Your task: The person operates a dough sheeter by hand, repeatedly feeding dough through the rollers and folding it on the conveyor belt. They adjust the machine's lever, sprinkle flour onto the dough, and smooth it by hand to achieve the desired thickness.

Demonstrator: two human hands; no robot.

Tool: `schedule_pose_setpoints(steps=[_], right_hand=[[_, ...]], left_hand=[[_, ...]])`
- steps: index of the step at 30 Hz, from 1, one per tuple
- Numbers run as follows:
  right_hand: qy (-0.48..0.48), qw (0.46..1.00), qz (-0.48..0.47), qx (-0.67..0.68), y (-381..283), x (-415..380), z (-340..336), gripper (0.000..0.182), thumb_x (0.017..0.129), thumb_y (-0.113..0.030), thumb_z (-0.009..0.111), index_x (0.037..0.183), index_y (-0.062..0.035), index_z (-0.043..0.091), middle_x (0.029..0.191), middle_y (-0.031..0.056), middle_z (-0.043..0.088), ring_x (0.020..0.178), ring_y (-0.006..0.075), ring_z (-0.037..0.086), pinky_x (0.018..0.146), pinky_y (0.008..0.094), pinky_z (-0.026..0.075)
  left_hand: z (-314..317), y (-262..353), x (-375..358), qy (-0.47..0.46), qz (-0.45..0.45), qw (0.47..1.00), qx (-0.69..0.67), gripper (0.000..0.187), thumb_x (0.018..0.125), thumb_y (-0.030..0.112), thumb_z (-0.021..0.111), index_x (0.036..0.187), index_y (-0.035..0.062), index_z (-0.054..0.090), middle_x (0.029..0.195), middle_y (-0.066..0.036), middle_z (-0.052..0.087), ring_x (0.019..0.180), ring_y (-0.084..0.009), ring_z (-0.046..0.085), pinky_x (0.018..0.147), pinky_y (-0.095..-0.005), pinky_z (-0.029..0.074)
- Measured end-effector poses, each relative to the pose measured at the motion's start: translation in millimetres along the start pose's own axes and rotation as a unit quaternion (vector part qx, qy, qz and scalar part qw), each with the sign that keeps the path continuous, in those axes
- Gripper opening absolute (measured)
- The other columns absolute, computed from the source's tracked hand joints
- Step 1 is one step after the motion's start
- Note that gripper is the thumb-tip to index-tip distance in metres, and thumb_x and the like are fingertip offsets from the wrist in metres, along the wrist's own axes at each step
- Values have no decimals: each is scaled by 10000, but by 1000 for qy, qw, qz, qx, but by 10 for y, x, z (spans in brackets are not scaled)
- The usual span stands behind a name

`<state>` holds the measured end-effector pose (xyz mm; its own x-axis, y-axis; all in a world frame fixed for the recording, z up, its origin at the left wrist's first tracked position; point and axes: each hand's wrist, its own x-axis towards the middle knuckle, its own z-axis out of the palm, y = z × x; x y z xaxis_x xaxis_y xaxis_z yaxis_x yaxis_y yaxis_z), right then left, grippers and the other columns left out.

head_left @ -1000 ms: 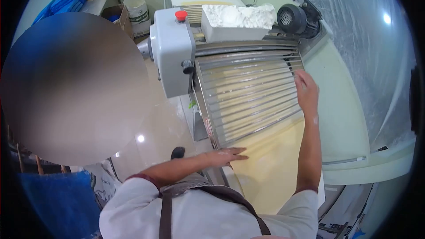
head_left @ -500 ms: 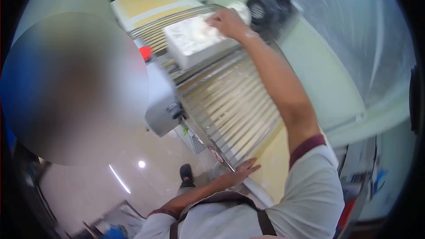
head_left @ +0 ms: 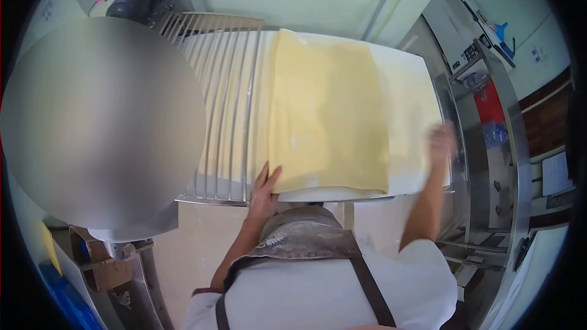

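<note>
A wide yellow sheet (head_left: 330, 110), folded at its left side, lies on the white belt (head_left: 409, 85). My left hand (head_left: 264, 194) rests at the sheet's lower left corner, fingers apart, beside the metal rack. At the belt's right end is my right hand (head_left: 441, 142), smeared by motion, so its fingers cannot be made out. Metal bars of the rack (head_left: 235, 104) cover the belt's left part.
A black motor-like part (head_left: 137, 0) stands at the upper left. On the right is a metal shelf (head_left: 516, 165) with red and blue items. Below left, a shelf holds cardboard boxes (head_left: 113, 275). A blurred disc hides the left side.
The view has swung right along the machine. My right hand has left the white flour-filled box and moved to the belt's right end. My left hand remains near the rack's corner.
</note>
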<state>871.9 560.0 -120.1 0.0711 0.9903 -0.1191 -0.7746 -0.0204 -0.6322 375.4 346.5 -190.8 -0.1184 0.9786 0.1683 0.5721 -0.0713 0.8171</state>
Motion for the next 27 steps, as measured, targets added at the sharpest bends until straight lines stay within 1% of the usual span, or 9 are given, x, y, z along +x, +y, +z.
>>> schedule_pose_setpoints(steps=[4,8,11,17,21,24,25,26,27], right_hand=[[380,694,-505,-345,-1872,-1163,-689,243,871,-208,523,671,-96,443,593,-5,386,506,128,463,466,347,440],[167,343,-145,-913,429,-927,-609,171,907,-217,484,862,-52,491,663,-5,422,563,121,458,541,326,439],[-159,457,-52,-873,1431,-1545,329,226,934,-223,456,1005,-20,526,716,-4,449,606,115,455,598,311,438],[314,794,-256,-453,-746,-1514,244,257,907,-184,479,1033,-16,628,772,7,543,681,95,493,609,244,408],[387,726,-358,-442,-904,-1041,-847,301,894,-172,451,1148,-25,515,1045,111,457,992,235,435,846,383,364],[-5,232,-93,-968,910,-792,-450,533,926,-261,485,1360,14,343,1383,206,299,1302,360,237,1036,554,183],[-182,227,-68,-954,1371,-931,90,624,937,-290,497,1431,27,285,1496,237,247,1406,402,171,1099,611,123],[-249,456,-61,-852,1635,-1006,714,741,879,-373,561,1447,-3,263,1523,229,176,1421,403,106,1108,608,94],[-373,419,2,-828,1708,-968,1133,807,853,-444,576,1468,-46,236,1537,208,163,1423,386,128,1112,606,73]], left_hand=[[8,34,42,4,-9,1000,-28,594,779,-87,596,1325,135,524,1443,-265,331,1262,-392,451,990,-379,443],[-56,140,-102,-25,-59,997,-34,679,769,-50,617,1399,60,389,1453,-254,316,1299,-372,414,1049,-380,376],[-80,254,-197,-2,-142,989,-43,805,769,10,635,1439,-50,192,1422,-259,349,1327,-351,373,1111,-394,278],[30,182,87,103,-341,896,-265,602,807,60,671,1325,-64,388,1164,-160,521,1049,-206,524,936,-307,416],[-14,367,313,95,-396,858,-313,433,805,84,677,1192,-56,541,951,-48,593,830,-127,555,772,-257,452],[35,519,350,124,-373,854,-341,400,808,48,634,1189,-49,555,1070,-92,616,979,-147,574,842,-263,448],[58,636,340,143,-348,859,-348,406,808,41,627,1196,-47,550,1096,-102,613,1019,-154,570,867,-266,442],[107,706,317,162,-322,863,-355,412,807,35,619,1204,-46,545,1123,-111,610,1060,-161,566,892,-268,436],[203,642,225,199,-345,831,-390,434,818,41,619,1234,-40,524,1144,-117,601,1115,-193,551,956,-291,418]])
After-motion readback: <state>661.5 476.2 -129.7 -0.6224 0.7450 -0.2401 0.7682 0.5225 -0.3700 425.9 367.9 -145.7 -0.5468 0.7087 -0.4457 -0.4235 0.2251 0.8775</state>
